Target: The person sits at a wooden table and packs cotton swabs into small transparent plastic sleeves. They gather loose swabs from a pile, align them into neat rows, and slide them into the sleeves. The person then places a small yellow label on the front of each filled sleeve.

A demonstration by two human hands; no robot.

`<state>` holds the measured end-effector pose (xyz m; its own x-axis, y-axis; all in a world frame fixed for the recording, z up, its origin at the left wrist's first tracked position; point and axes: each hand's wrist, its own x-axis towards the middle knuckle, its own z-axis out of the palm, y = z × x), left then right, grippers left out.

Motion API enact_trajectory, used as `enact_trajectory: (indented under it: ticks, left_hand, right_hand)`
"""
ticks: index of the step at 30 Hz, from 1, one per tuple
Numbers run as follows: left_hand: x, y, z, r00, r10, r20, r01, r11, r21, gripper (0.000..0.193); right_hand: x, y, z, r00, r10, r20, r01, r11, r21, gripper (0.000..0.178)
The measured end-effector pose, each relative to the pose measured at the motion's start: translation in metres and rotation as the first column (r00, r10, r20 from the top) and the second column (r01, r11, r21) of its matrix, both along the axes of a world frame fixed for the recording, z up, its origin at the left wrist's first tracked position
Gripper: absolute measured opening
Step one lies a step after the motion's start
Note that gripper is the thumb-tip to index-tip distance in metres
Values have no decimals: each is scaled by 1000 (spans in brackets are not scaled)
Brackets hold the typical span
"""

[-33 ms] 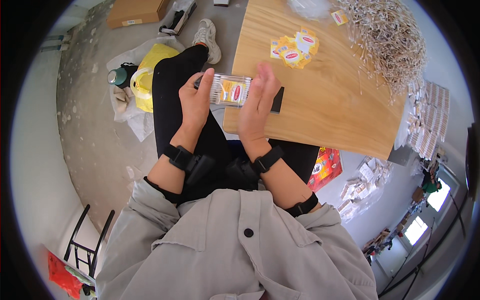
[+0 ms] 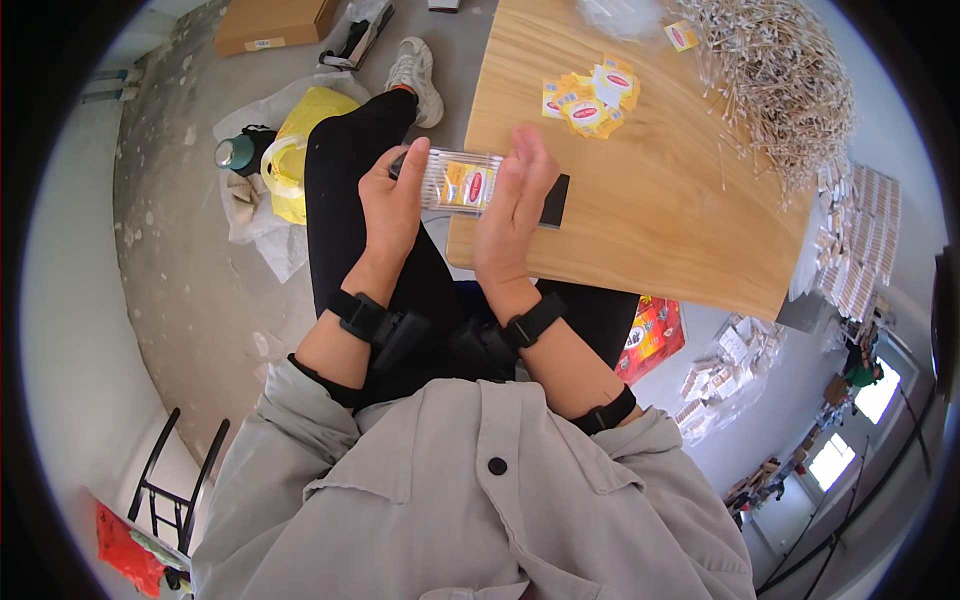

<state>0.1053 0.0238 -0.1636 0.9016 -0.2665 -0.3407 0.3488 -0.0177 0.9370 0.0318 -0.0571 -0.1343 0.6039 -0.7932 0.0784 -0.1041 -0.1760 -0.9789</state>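
Note:
A clear pack of cotton swabs point(image 2: 433, 188) with a yellow and white card inside sits level between my hands, beside the table's left edge. My left hand point(image 2: 388, 208) grips its left end, the thumb lying along the top corner. Against the right end rests my right hand point(image 2: 508, 220), palm inward, its fingers stretched out and pointing away from me. On the wooden table point(image 2: 660, 210) lies a loose stack of yellow and white cards point(image 2: 583, 108). Farther right is a big heap of loose cotton swabs point(image 2: 775, 85).
A dark flat piece point(image 2: 556, 202) lies by my right hand at the table's edge. Stacked swab packs point(image 2: 862, 230) stand beyond the table's right side. On the floor at left are a yellow bag point(image 2: 292, 150), a green-capped bottle point(image 2: 234, 153) and a cardboard box point(image 2: 272, 22).

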Motion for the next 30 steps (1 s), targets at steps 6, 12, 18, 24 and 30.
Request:
enact_trajectory:
  ticks: [6, 12, 18, 24, 30]
  left_hand:
    - [0, 1, -9, 997, -21, 72, 15, 997, 76, 32]
    - [2, 7, -13, 999, -38, -23, 39, 999, 20, 27]
    - [4, 20, 21, 892, 46, 449, -153, 967, 204, 27]
    - [-54, -56, 87, 484, -482, 730, 236, 875, 422, 44]
    - [-107, -172, 63, 156, -805, 573, 403, 581, 707, 75]
  right_hand:
    - [7, 8, 4, 1000, -9, -26, 8, 999, -34, 44]
    - [-8, -14, -1, 989, 12, 148, -38, 984, 172, 43]
    - [-95, -211, -13, 696, -677, -238, 420, 654, -629, 53]
    - [-145, -313, -30, 813, -415, -408, 134, 816, -562, 31]
    - [-103, -298, -10, 929, -326, -175, 228, 877, -423, 39]
